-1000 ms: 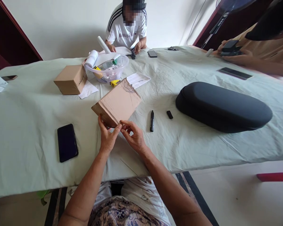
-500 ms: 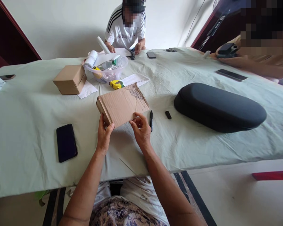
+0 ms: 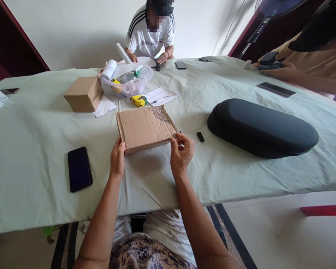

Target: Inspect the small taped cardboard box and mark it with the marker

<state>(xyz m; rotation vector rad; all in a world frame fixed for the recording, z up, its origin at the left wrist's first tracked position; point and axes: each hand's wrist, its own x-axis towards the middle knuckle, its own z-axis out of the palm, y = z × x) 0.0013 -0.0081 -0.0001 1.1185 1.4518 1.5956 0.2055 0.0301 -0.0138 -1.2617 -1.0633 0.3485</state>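
A flat brown cardboard box (image 3: pixel 147 127) with dark scribbled lines at its far right corner is held between my two hands, low over the cloth. My left hand (image 3: pixel 118 157) grips its near left corner, thumb on top. At the near right corner, the fingers and thumb of my right hand (image 3: pixel 181 154) pinch the edge. A black pen, mostly hidden, lies behind the box and my right hand. Just right of that hand is a small black object (image 3: pixel 200 136).
Beyond the box are a yellow tape measure (image 3: pixel 139 100), a printed paper (image 3: pixel 165 95), a filled plastic basin (image 3: pixel 128 87) and a closed carton (image 3: pixel 84 93). A phone (image 3: pixel 80 169) lies left, a long black case (image 3: pixel 263 127) right. Two people (image 3: pixel 151 41) (image 3: pixel 310 63) sit at the table.
The box has turned and levelled, its near right corner swinging toward me. My right hand has slid right along the edge to that corner; my left hand has shifted slightly left.
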